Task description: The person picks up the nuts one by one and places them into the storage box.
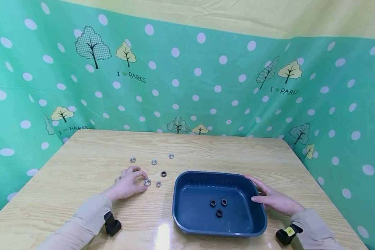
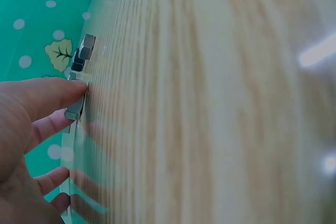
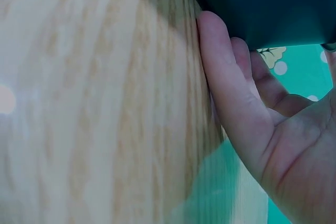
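Observation:
At the left of the table in the head view, my left hand [image 1: 130, 184] pinches a large silver hex nut [image 1: 147, 182] between thumb and index finger, down at the tabletop. The left wrist view shows the thumb [image 2: 52, 97] against this nut [image 2: 75, 107], the other fingers spread beyond it. A smaller silver nut [image 1: 158, 184] and a black nut [image 1: 164, 174] lie just right of that hand. My right hand [image 1: 273, 199] grips the right wall of a dark blue plastic bin [image 1: 220, 234], thumb over the rim and fingers along the outside. Three black nuts [image 1: 219, 213] lie on the bin's floor.
Farther back on the wooden table [image 1: 231, 152] lie three silver nuts, at the left [image 1: 132, 160], middle [image 1: 154, 162] and right [image 1: 171, 156]. A green dotted curtain [image 1: 187, 86] hangs behind the table and along its sides.

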A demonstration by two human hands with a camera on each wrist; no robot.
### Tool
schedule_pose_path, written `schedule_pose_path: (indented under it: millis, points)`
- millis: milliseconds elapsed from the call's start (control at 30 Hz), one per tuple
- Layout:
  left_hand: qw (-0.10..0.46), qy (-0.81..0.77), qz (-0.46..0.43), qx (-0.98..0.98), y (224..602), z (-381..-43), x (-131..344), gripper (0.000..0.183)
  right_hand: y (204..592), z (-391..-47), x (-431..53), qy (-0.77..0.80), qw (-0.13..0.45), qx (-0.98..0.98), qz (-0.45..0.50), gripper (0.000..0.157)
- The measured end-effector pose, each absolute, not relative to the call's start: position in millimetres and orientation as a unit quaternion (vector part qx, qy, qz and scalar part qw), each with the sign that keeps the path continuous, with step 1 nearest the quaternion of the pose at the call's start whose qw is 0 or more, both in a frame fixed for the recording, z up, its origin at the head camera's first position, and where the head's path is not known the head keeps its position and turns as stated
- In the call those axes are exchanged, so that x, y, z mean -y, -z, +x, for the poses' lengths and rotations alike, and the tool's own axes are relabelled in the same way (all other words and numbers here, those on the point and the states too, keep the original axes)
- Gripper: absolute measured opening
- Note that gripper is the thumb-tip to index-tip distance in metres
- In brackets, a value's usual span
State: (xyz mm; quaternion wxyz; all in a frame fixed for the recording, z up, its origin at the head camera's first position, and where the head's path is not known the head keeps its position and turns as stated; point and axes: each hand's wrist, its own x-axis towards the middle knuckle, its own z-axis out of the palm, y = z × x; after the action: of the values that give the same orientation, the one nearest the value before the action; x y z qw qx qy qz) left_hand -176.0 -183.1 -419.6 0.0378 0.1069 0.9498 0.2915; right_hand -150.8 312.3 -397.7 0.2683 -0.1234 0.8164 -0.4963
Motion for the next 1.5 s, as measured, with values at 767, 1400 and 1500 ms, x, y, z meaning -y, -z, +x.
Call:
schedule_pose_path:
  millis: [767, 1400, 1500]
  points:
    - [0.035, -0.284, 0.101, -0.953, 418.3, -175.5, 178.0, 0.020, 396.6, -151.3, -312.2, 0.490, 0.266, -0.822, -0.118, 0.073]
    - [0.024, -0.310, 0.077, -0.947, 419.7, -178.5, 174.5, 0.013, 396.2, -151.2, -312.6, 0.496, 0.272, -0.817, -0.114, 0.073]
    - [0.021, -0.321, 0.078, -0.944, 419.3, -178.6, 174.7, 0.013, 396.7, -151.1, -313.0, 0.500, 0.273, -0.813, -0.119, 0.073]
